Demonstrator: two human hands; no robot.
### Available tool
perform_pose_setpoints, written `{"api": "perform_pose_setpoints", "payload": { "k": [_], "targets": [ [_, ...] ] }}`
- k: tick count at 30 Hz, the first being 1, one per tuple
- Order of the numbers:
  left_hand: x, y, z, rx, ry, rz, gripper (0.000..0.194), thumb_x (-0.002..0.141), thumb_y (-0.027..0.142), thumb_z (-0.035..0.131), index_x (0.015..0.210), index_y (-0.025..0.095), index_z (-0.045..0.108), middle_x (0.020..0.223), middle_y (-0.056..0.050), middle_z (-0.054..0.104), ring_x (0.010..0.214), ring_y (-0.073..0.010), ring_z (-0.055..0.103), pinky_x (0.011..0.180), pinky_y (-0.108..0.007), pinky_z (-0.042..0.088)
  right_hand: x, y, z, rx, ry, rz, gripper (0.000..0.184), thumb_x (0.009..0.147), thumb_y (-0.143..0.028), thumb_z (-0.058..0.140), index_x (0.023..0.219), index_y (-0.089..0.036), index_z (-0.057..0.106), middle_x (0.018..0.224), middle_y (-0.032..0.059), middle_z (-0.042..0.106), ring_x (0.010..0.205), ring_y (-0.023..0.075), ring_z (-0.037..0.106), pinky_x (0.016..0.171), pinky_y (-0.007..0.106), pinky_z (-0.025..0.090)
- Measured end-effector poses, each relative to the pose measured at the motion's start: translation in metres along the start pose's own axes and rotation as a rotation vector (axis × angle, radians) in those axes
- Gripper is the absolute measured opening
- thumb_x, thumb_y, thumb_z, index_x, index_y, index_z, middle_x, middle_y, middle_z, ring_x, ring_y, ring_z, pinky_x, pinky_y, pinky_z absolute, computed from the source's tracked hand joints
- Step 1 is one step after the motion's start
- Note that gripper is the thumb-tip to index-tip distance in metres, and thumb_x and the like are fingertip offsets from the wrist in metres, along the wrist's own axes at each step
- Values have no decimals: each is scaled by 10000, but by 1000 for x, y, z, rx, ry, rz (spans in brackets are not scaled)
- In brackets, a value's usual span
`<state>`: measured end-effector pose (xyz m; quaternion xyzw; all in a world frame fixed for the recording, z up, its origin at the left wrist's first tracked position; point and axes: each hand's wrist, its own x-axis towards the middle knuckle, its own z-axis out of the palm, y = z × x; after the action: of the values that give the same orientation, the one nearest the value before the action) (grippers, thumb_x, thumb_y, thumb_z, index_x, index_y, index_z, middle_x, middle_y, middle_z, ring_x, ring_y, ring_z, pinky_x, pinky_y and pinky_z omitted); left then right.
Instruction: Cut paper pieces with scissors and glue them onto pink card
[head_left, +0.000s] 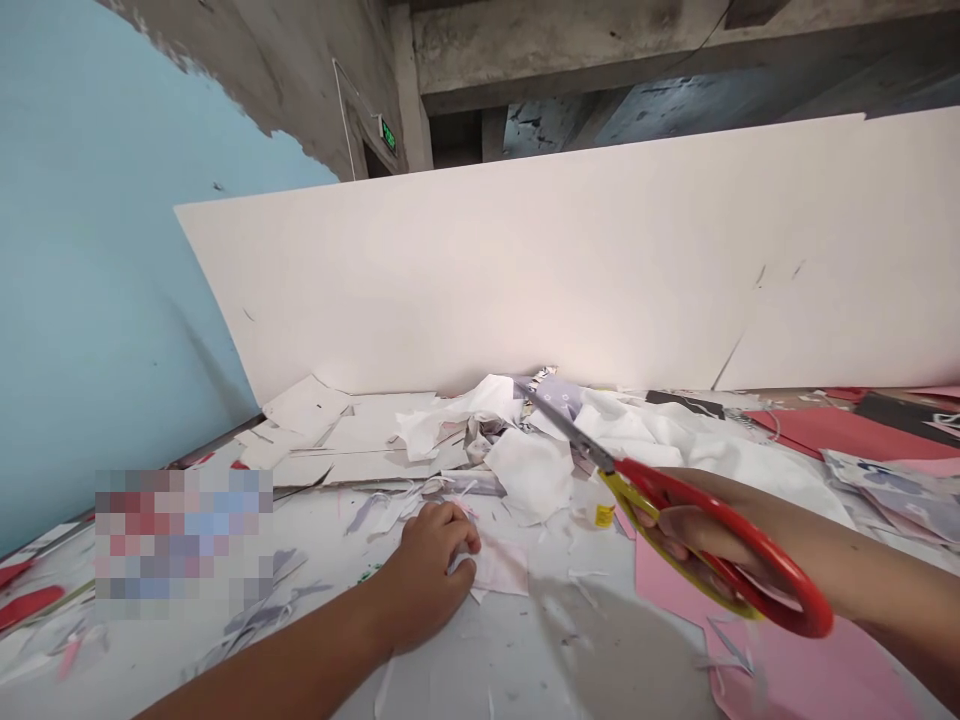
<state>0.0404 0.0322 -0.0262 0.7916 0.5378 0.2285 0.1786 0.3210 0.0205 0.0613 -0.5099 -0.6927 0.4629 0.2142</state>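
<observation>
My right hand (694, 525) is wrapped round the handles of a pair of scissors (757, 590), one handle red and the other yellow. Their blades point up and to the left, above the table, apparently closed, with nothing seen between them. Low on the table, my left hand (431, 570) has curled fingers, with the thumb close to the forefinger. A pale pink scrap (504, 566) sticks out from under its fingertips; the exact hold is partly hidden. Beyond both hands lie crumpled white sheets (531, 475) and a lilac patterned piece (559, 395).
Pink sheets (817, 670) lie under the right forearm, with red sheets (847, 435) farther right. A small yellow item (604, 515) stands mid-table. Grey-white board pieces (360, 430) are stacked at the back left. A tall white panel (562, 270) closes the rear; cut scraps litter the tabletop.
</observation>
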Motion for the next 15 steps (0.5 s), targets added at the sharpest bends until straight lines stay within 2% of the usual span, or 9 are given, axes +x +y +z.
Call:
{"api": "perform_pose_setpoints", "payload": {
  "k": [2, 4, 6, 8, 11, 14, 15],
  "targets": [
    [0, 0, 1, 12, 3, 4, 187, 700, 133, 406, 788, 232, 537, 926, -31, 524, 894, -205, 453, 843, -390, 361, 0, 1, 10, 294, -131, -33, 54, 630, -224, 456, 626, -198, 410, 480, -53, 417, 417, 89, 395, 422, 216, 316],
    [-1, 0, 1, 17, 7, 12, 193, 705, 131, 400, 792, 232, 540, 936, -36, 522, 905, -208, 453, 849, -391, 361, 0, 6, 26, 471, -127, -18, 82, 590, -196, 502, 655, -175, 456, 547, -47, 444, 483, 81, 440, 466, 201, 347],
    [-1, -1, 1, 20, 18, 23, 188, 710, 135, 401, 791, 230, 541, 956, -42, 519, 948, -217, 443, 872, -395, 353, -1, 14, 42, 527, -210, 93, 137, 564, -192, 507, 697, -161, 494, 557, -43, 470, 473, 82, 465, 458, 200, 365],
    [-2, -1, 2, 25, 24, 27, 183, 709, 135, 401, 789, 226, 539, 969, -46, 515, 977, -223, 433, 881, -399, 350, -2, 25, 57, 568, -208, 121, 142, 548, -179, 473, 690, -171, 467, 527, -52, 474, 437, 79, 470, 420, 186, 356],
    [-1, -2, 2, 30, 13, 24, 180, 706, 130, 402, 788, 224, 531, 974, -43, 512, 984, -224, 430, 877, -403, 353, 3, 43, 71, 526, -286, 167, 98, 517, -172, 427, 613, -186, 414, 391, -62, 448, 318, 70, 390, 333, 174, 323],
    [0, -1, 2, 24, 9, 15, 156, 728, 150, 401, 778, 224, 528, 988, -41, 512, 1003, -224, 426, 892, -406, 344, 9, 58, 76, 493, -222, 82, 29, 569, -202, 439, 568, -183, 418, 349, -72, 403, 276, 53, 320, 299, 160, 258],
    [0, -1, 2, 20, 7, 10, 152, 740, 160, 397, 775, 224, 530, 995, -42, 512, 1010, -224, 426, 897, -407, 341, 10, 61, 77, 463, -199, 46, 78, 600, -221, 454, 547, -180, 414, 341, -71, 392, 276, 47, 313, 303, 158, 243]
  ]
}}
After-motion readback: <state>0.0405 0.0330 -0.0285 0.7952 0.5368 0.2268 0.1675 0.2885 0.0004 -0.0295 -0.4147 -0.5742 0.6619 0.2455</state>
